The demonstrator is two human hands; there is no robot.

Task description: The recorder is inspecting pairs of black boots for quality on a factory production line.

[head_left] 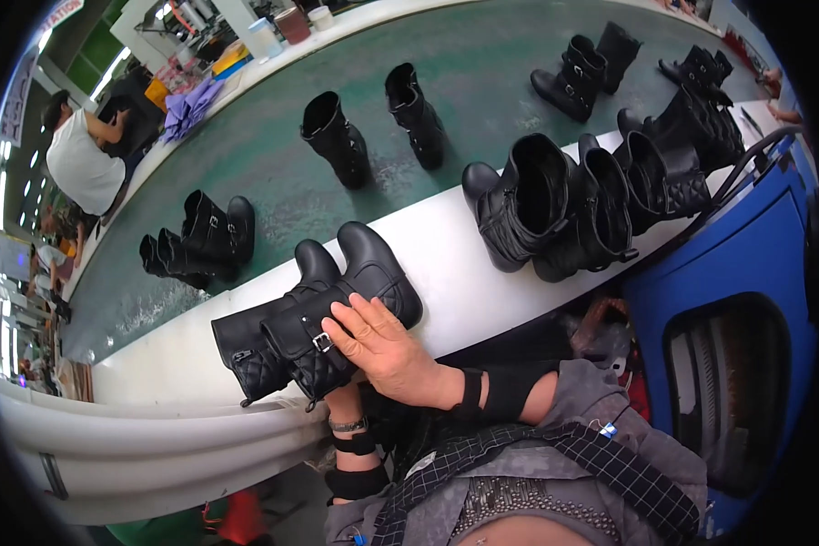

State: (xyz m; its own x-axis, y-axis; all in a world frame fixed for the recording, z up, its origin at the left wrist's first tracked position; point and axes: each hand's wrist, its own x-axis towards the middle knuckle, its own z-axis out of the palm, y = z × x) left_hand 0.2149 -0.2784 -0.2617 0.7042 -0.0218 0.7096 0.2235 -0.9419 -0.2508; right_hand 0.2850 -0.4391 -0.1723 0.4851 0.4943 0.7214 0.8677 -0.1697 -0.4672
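Observation:
Two black leather ankle boots, a near boot and a far boot, lie on their sides on the white ledge, soles to the right and shaft openings to the left. The near one has a strap with a silver buckle and a quilted panel. Across its shaft lies my right hand, open and flat, fingers stretched out beside the buckle. My left hand reaches up under the near boot's shaft. Only its wrist end shows; the fingers are hidden behind the boot.
Beyond the ledge runs a green conveyor belt with upright black boots. More boots crowd the ledge at right, near a blue machine. A person in a white top works at the far left.

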